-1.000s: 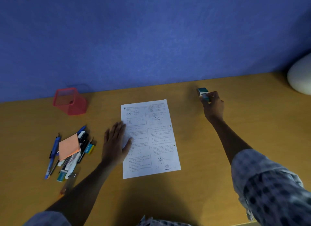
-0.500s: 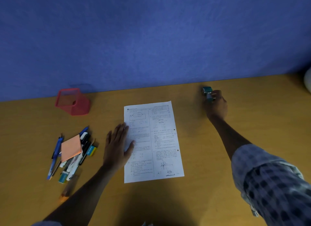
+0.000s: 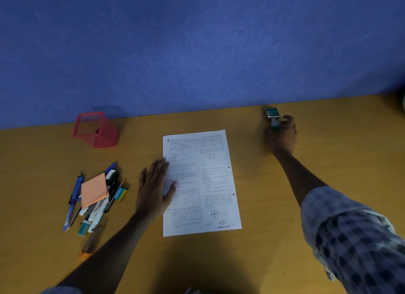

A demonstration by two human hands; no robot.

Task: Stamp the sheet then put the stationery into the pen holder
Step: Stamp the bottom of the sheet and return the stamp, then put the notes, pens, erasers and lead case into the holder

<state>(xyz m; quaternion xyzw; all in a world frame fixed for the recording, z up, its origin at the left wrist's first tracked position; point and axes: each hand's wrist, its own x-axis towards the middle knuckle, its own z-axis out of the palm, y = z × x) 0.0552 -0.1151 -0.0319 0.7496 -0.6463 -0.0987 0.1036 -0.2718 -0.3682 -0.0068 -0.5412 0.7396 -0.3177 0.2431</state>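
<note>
Little has shifted over the last second: the right hand (image 3: 281, 136) stays far out on the yellow-brown wooden table (image 3: 285, 239), curled round the small teal self-inking stamp (image 3: 272, 118), and the left hand (image 3: 153, 188) has not left the paper.

Only the head camera covers this. The right hand's fingers are wrapped on the stamp's lower body, its teal head poking out beyond the fingertips toward the blue wall (image 3: 197, 41). Whether the stamp stands on the table or is just clear of it cannot be told. It looks as though the person is parking it out of the way, since the white printed sheet (image 3: 203, 184) already bears a dark "CANCELLED" mark near its lower edge.

The left hand lies flat with fingers straight and slightly spread, fingertips and thumb overlapping the sheet's left margin, likely pinning the paper so it does not slide.

Left of those fingers, well apart, lies the stationery heap: blue pens (image 3: 75, 197), black and white markers, an orange sticky-note pad (image 3: 94, 191) on top, a yellow-and-blue eraser (image 3: 120, 194). Beyond the heap, against the wall, stands the red mesh pen holder (image 3: 96, 130), seemingly unfilled. Stamping appears done; loading the holder remains.
</note>
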